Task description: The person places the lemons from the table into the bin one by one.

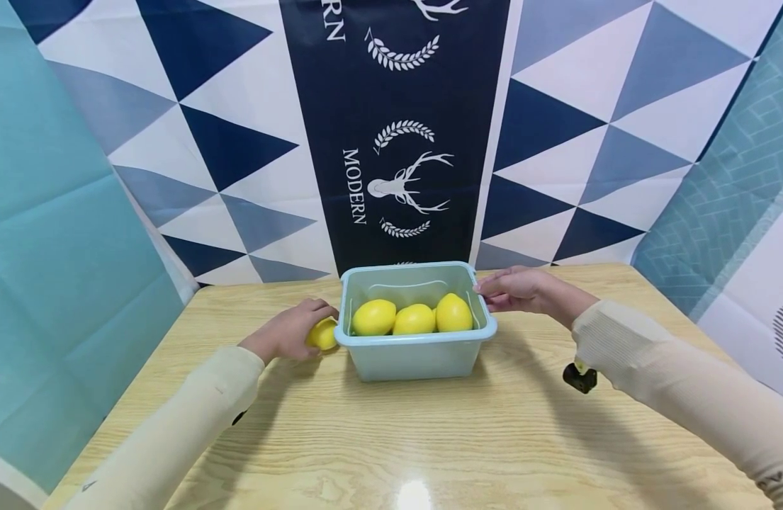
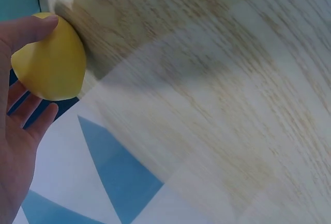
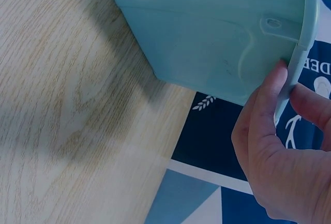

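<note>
A light blue plastic bin (image 1: 417,361) stands upright on the table, with several yellow lemons (image 1: 414,319) inside. Just beyond its left side, my left hand (image 1: 294,329) grips another lemon (image 1: 322,335) low over the tabletop. In the left wrist view the thumb lies across this lemon (image 2: 57,63) and the fingers curl beneath it; whether it touches the table I cannot tell. At the bin's right end, my right hand (image 1: 519,289) pinches the rim. The right wrist view has the fingers against the bin's outer wall (image 3: 207,38) and the thumb at the rim's other side.
The wooden table (image 1: 378,432) reaches back to a wall covering (image 1: 404,85) with triangles and a deer print, close behind the bin. A teal panel (image 1: 53,234) borders the left side. A patterned panel (image 1: 703,212) borders the right.
</note>
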`<state>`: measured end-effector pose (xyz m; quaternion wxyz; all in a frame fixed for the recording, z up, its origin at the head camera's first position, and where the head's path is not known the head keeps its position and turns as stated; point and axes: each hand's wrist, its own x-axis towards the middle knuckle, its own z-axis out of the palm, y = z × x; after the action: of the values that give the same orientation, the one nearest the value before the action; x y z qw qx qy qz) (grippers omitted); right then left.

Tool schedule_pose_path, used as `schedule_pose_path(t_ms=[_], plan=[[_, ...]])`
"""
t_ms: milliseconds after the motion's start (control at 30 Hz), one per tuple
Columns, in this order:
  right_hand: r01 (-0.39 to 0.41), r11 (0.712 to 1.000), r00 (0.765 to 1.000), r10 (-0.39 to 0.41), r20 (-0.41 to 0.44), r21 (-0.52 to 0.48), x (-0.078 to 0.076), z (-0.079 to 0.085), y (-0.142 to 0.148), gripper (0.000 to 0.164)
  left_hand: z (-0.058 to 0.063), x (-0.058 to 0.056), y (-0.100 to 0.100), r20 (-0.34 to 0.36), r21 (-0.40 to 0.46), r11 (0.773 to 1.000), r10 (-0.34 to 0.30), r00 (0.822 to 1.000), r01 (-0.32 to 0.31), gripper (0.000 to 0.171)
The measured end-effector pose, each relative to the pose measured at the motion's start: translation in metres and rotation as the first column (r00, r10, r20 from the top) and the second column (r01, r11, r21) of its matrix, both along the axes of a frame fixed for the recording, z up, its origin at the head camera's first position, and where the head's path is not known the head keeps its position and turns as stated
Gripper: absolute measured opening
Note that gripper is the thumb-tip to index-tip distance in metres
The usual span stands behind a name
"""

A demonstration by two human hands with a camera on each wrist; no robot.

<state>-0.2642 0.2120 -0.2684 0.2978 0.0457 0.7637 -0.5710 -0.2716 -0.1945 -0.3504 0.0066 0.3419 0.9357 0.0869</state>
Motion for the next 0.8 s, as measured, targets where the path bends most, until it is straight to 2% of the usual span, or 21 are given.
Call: schedule_pose_path(t_ms=[200,600,800], plan=[[0.003,1.000,1.000,-0.003,-0.001,-0.007,0.000,0.001,0.001,0.031,-0.002,0.000,0.000,-0.016,-0.007,1.000,-0.027,0.999,0.027,0.059],[0.007,1.000,1.000,-0.007,0.006,-0.008,-0.003,-0.001,-0.002,0.037,0.001,0.002,-0.006,-0.035,-0.006,0.999,-0.054,0.998,0.054,0.050],[0.006,1.000,1.000,-0.006,0.012,-0.006,-0.005,0.000,-0.002,0.046,0.005,0.001,-0.013,-0.024,0.000,0.999,-0.041,0.999,0.041,0.050]])
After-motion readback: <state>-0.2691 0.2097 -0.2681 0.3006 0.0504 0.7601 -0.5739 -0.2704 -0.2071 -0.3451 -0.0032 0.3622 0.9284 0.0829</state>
